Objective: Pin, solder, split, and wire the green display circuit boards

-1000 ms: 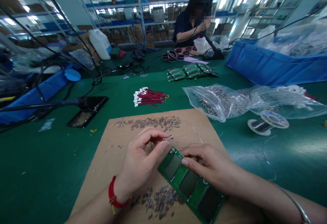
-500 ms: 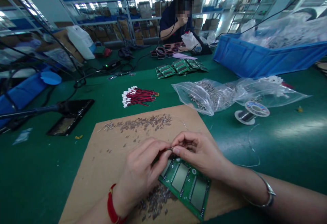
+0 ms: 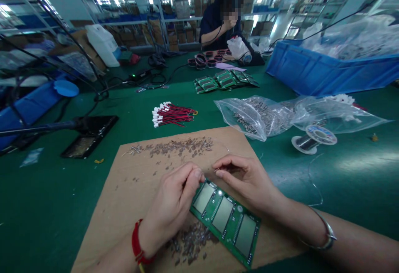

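Observation:
My left hand (image 3: 177, 198) is closed, its thumb and fingertips pinched at the upper left corner of a green circuit board (image 3: 212, 204). The board slants down toward the lower right and has three pale grey rectangular display windows. My right hand (image 3: 249, 179) is just right of the board's upper end, thumb and forefinger pinched together on a tiny piece too small to name. Below the board, partly covered by it, lies a heap of small metallic parts (image 3: 191, 244). A strip of similar brown parts (image 3: 177, 147) is spread on the cardboard sheet (image 3: 124, 206).
Red-and-black wires with white connectors (image 3: 173, 114) lie beyond the cardboard. Clear bags of metal parts (image 3: 264, 117), a solder spool (image 3: 313, 139) and a blue crate (image 3: 327, 67) are at right. More circuit boards (image 3: 224, 80) sit farther back, before a seated person (image 3: 212, 28). A black tray (image 3: 90, 136) is left.
My hands have come apart from a shared pinch over the board's end; the right has drawn back to the right. The board has shifted slightly upward, showing more of its upper window.

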`<state>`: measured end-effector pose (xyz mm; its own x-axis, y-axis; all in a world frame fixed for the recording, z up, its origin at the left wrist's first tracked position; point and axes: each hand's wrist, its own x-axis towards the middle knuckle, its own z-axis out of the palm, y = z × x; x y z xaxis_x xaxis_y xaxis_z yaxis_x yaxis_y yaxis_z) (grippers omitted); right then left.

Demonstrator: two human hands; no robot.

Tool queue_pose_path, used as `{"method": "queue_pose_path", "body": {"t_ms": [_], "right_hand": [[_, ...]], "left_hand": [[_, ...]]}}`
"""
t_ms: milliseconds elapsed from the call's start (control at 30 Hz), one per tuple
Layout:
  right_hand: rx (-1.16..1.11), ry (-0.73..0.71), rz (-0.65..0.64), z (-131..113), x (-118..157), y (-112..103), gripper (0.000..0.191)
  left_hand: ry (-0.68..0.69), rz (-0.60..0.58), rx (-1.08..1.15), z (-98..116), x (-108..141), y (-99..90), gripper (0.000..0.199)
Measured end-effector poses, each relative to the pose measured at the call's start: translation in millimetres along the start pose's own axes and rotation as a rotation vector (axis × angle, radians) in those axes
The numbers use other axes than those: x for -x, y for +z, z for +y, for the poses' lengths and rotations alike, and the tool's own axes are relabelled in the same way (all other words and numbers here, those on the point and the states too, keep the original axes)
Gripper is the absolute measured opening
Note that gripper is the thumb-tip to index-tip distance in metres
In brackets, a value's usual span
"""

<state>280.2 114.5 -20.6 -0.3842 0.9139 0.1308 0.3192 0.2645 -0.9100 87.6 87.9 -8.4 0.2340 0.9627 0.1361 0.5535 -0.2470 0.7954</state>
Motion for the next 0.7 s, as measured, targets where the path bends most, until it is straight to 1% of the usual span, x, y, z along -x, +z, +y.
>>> {"method": "queue_pose_path", "body": {"t_ms": [67, 167, 233, 300, 367, 467, 500, 533, 633, 700], "right_hand": [[0.133, -0.02, -0.003, 4.0, -4.4, -2.2, 0.016], [0.251, -0.033, -0.03, 8.9, -9.6, -6.5, 0.025], [0.314, -0.055, -0.021, 6.4, -10.6, -11.0, 0.026], [0.376, -0.081, -0.002, -2.3, -8.5, -16.6, 0.021], [0.426, -0.073, -0.033, -14.6, -3.4, -21.6, 0.015], [0.482, 0.023, -0.181, -27.9, 7.3, -24.0, 0.016], [0.496, 0.051, -0.222, -29.3, 10.6, -23.2, 0.016], [0.509, 0.068, -0.244, -29.3, 13.4, -21.7, 0.016], [0.522, 0.068, -0.26, -25.0, 17.2, -16.4, 0.013], [0.516, 0.065, -0.262, -22.9, 16.2, -14.5, 0.014]], "left_hand": [[-0.038, 0.019, 0.018, -2.2, -0.2, 0.6, 0.024], [-0.076, 0.029, 0.02, -3.9, -1.1, -1.3, 0.015], [-0.087, 0.033, 0.015, -3.6, -2.5, -6.2, 0.012], [-0.109, 0.023, 0.032, -2.2, -4.2, -13.6, 0.011], [-0.163, -0.046, 0.086, 0.1, -5.4, -21.3, 0.013], [-0.231, -0.222, 0.136, 3.5, -5.1, -26.9, 0.014], [-0.22, -0.252, 0.107, 4.2, -4.5, -26.2, 0.013], [-0.184, -0.256, 0.059, 4.7, -3.8, -24.2, 0.012], [0.029, -0.188, -0.103, 4.2, -1.8, -13.6, 0.008], [0.146, -0.181, -0.156, 2.1, -1.2, -5.9, 0.007]]}}
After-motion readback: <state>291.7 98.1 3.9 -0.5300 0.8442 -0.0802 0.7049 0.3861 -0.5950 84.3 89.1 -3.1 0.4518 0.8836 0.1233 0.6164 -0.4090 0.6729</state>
